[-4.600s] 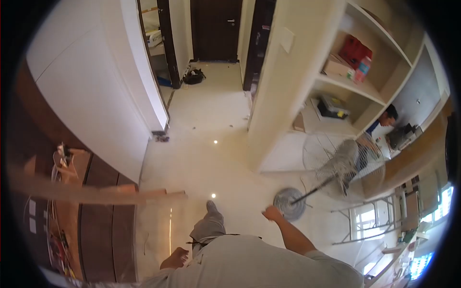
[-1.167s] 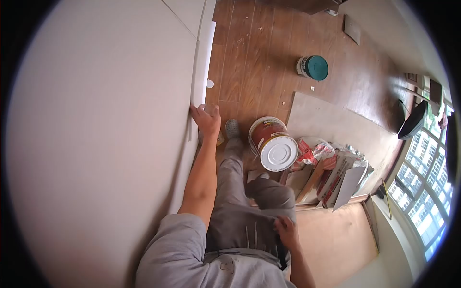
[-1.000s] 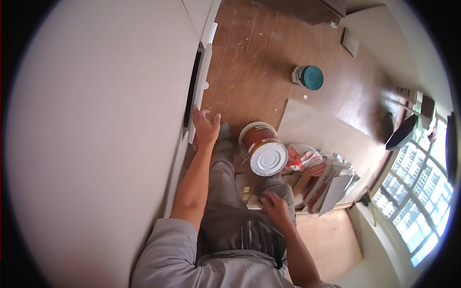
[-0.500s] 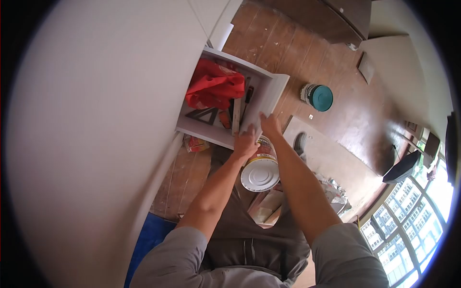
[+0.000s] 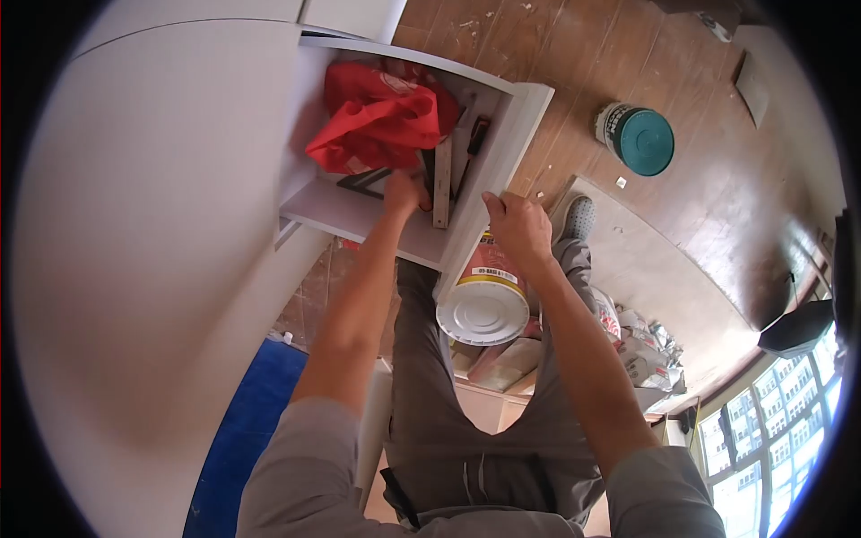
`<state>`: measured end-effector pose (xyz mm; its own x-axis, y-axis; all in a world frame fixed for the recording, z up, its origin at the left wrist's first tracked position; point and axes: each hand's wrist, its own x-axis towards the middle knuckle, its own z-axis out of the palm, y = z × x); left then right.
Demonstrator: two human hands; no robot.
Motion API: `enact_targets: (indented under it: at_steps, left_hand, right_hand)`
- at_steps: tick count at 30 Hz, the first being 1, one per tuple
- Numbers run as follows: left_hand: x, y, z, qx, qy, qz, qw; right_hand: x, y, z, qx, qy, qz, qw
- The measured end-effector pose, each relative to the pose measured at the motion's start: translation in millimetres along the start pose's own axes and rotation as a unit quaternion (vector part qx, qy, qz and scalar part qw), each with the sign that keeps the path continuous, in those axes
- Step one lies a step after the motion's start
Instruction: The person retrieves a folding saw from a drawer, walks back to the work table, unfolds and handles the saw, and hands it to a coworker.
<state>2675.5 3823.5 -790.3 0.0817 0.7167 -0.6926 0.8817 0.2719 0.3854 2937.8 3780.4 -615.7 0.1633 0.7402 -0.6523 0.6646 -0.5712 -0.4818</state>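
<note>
A white drawer [image 5: 525, 117] stands pulled out from the white cabinet. Inside it lie a red bag [image 5: 381, 121], a grey triangular square [image 5: 363, 182], a pale ruler-like bar [image 5: 442, 184] and a dark-handled screwdriver [image 5: 478, 136]. My left hand [image 5: 408, 193] is down in the drawer beside the bar and the square, its fingers bent and partly hidden; what they touch cannot be made out. My right hand [image 5: 520, 224] is just outside the drawer front, its fingers curled and thumb near the front's edge, with nothing visible in it.
A paint bucket with a white lid [image 5: 484, 312] stands below the drawer, between my legs. A teal-lidded bucket [image 5: 646, 142] is on the wooden floor. Crumpled bags [image 5: 647, 357] lie at the right. A blue sheet [image 5: 247, 426] is at lower left, and a window [image 5: 771, 439] at lower right.
My left hand has moved from the drawer front into the drawer. My right hand has shifted slightly right. The drawer now appears larger and further left as the view has moved.
</note>
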Motion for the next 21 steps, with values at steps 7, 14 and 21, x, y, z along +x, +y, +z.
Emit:
enact_targets:
  at_steps: [7,14,21]
  left_hand:
    - [83.9,-2.2,88.1,-0.255,0.194,-0.027,0.947]
    - [73.1,-3.6,60.5,-0.218,0.152,0.092,0.960]
    - [29.2,-14.4,31.2,-0.426,0.036,-0.015,0.904]
  right_hand:
    - [-5.6,9.3,14.5,0.025,0.030,-0.018,0.999]
    - [-4.0,7.9,16.1,0.026,0.044,-0.012,0.999]
    - [-5.3,-3.6,12.6,0.020,0.035,0.018,0.999]
